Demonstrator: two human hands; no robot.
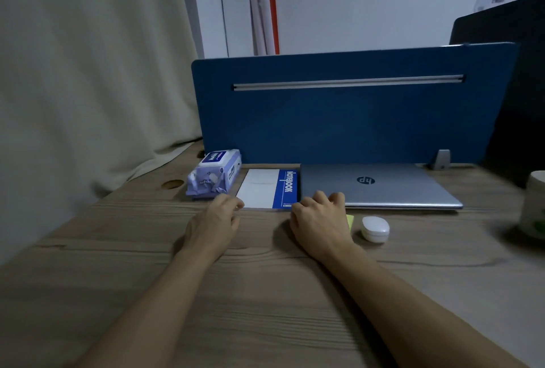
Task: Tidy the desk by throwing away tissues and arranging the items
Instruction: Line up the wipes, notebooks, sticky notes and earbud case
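Observation:
A white and blue notebook (265,187) lies flat on the wooden desk (265,294), against the blue divider. My left hand (215,223) rests at its near left corner, fingers curled and touching the edge. My right hand (320,217) rests at its near right corner, fingertips on the front edge of a closed silver laptop (383,184). A pack of wet wipes (215,174) sits left of the notebook. A yellow sticky note pad (350,220) peeks out beside my right hand. A white earbud case (375,228) lies right of it.
The blue divider panel (354,119) closes off the desk's back. A beige curtain (88,72) hangs at the left. A white cup with green print (535,205) stands at the right edge. A round cable hole (173,184) sits near the wipes.

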